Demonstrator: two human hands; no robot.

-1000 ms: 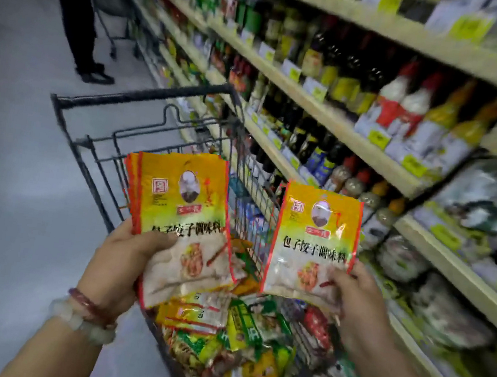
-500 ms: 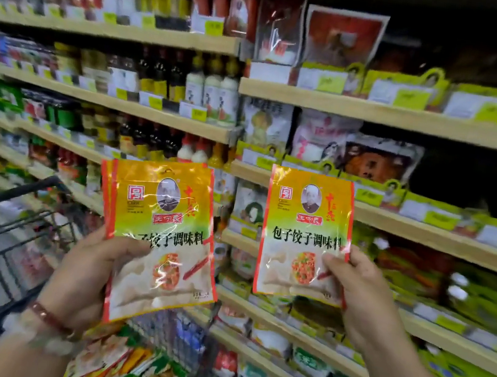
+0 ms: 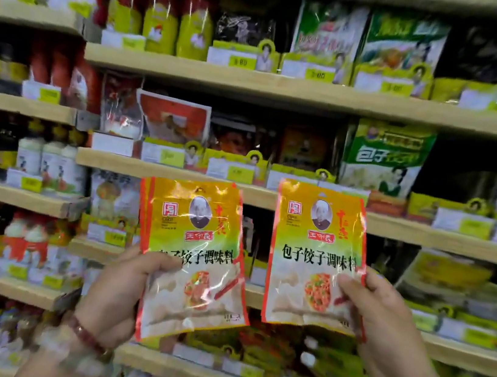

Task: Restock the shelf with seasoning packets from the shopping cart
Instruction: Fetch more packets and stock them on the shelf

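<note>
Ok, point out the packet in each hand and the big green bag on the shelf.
Left-hand packets (image 3: 192,238): head view, upper label.
Right-hand packet (image 3: 315,252): head view, printed title.
Green bag (image 3: 385,159): head view, front face.

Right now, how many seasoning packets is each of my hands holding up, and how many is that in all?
Left hand, small stack of packets: at least 2, judging by the layered red edges; the exact number is hidden.
Right hand, single packet: 1
Total: at least 3
</note>
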